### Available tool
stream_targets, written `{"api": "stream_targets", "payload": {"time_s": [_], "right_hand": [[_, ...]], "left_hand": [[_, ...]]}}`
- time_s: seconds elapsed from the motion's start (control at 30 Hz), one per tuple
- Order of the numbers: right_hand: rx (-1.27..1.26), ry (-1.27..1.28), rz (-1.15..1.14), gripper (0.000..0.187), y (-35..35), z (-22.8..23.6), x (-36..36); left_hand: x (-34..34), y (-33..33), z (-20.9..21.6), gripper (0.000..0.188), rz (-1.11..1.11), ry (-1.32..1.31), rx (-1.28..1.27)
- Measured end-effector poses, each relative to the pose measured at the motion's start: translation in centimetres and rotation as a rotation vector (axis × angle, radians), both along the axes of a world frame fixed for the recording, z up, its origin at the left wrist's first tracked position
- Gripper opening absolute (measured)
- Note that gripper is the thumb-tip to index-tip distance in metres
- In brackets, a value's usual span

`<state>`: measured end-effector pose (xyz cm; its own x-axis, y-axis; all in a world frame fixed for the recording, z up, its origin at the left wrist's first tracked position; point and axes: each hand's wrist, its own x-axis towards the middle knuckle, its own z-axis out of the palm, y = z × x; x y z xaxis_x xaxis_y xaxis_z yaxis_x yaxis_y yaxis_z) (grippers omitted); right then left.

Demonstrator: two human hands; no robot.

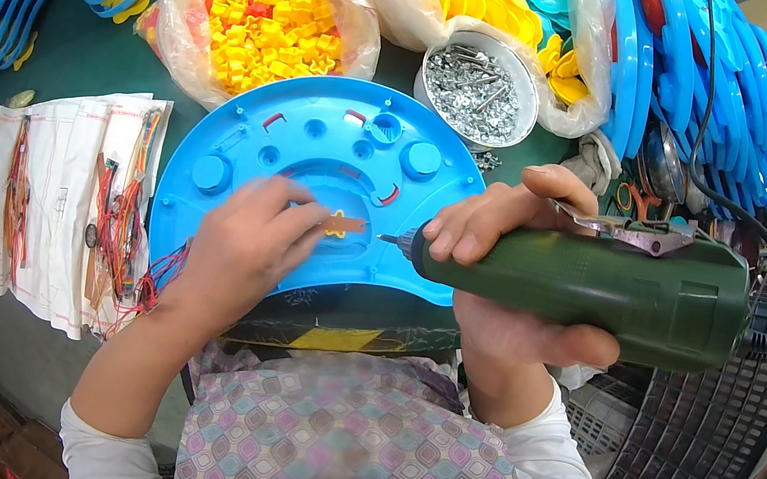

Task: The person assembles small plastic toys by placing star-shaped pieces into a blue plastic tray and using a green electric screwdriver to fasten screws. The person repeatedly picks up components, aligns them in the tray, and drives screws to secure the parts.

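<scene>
My right hand [482, 224] is wrapped round a dark green electric screwdriver [598, 291], held level with its bit pointing left. Under its tip lies a curved blue plastic shell [220, 126], hollow side up, with round posts and small red parts in it. In the shell's middle recess sit a small yellow plastic piece [336, 231] and a brown strip [353, 225]. My left hand [253, 233], slightly blurred, has its fingers bent and closed at the strip's left end. Whatever they pinch is hidden.
Behind the shell stand a bag of small yellow and red parts [277, 29] and a white bowl of screws [479, 93]. Wired parts [114, 215] lie on white sheets at left. Blue shells [734, 85] are stacked at both back corners. A cable [704, 111] hangs at right.
</scene>
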<state>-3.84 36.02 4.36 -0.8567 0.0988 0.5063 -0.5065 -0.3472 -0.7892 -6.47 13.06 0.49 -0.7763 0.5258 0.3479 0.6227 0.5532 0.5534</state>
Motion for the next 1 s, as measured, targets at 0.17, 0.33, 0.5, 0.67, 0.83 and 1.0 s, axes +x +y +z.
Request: {"api": "stream_targets", "payload": {"time_s": [0.17,0.33,0.5,0.67,0.83,1.0], "right_hand": [[0.009,-0.015,0.002,0.125,-0.4,-0.7,-0.5],[0.129,-0.199,-0.080,0.124,-1.2,-0.5,0.0],[0.232,-0.333,-0.074,0.122,-1.8,0.4,0.3],[0.197,-0.320,-0.022,0.119,-1.8,-0.7,-0.3],[0.232,-0.283,0.120,0.123,-1.3,-0.7,-1.5],[0.026,-0.164,0.217,0.127,-1.9,-0.2,-0.2]], "left_hand": [[-0.4,0.2,-0.6,0.018,0.025,-0.045,-0.046],[-0.6,0.3,-0.9,0.018,0.001,-0.083,-0.075],[-0.7,0.2,-1.2,0.017,-0.008,-0.029,-0.035],[-0.8,0.2,-1.4,0.018,-0.020,-0.028,-0.025],[-0.7,0.2,-1.4,0.019,-0.025,-0.063,-0.042],[-0.7,-0.2,-1.7,0.017,-0.039,-0.064,-0.075]]}}
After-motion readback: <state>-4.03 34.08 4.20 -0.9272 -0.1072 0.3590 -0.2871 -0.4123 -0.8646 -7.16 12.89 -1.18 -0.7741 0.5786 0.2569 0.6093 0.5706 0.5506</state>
